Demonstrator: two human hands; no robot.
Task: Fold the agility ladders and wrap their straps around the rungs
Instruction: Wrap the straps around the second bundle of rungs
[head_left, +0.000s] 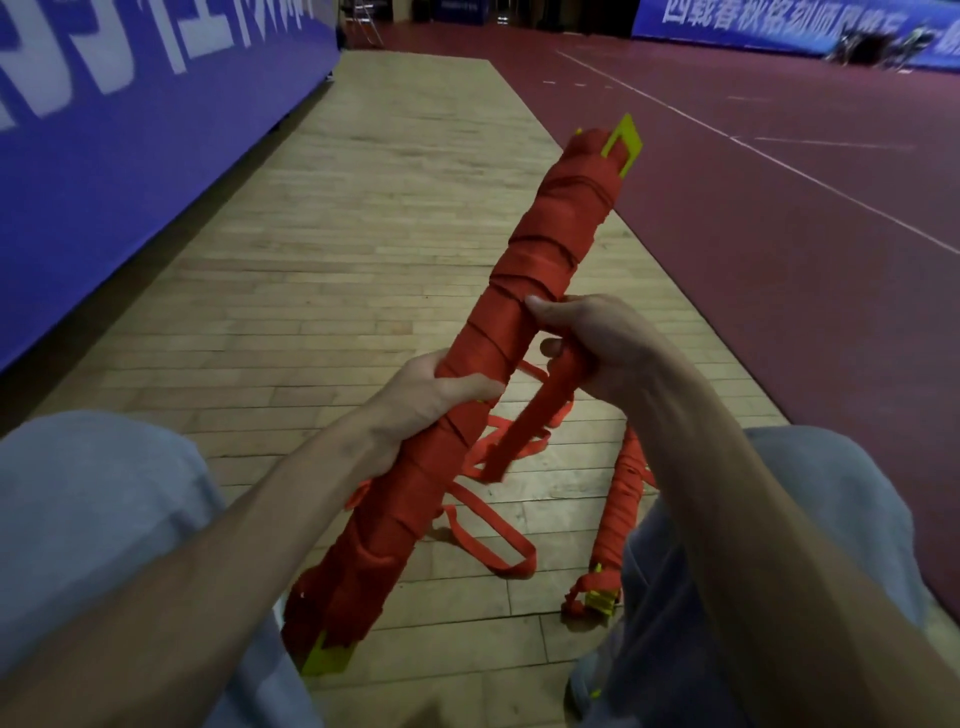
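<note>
A long bundle of yellow rungs wrapped in red strap slants from my lap up to the right, with yellow rung ends showing at both tips. My left hand grips the bundle around its middle. Just to its right, my right hand pinches the loose red strap, its thumb resting against the bundle. The rest of that strap trails in loops on the floor. A second wrapped ladder bundle lies on the floor beside my right knee.
I sit on a light wooden floor strip. A blue banner wall runs along the left. Dark red court flooring with white lines spreads to the right. My knees in light trousers frame the bottom.
</note>
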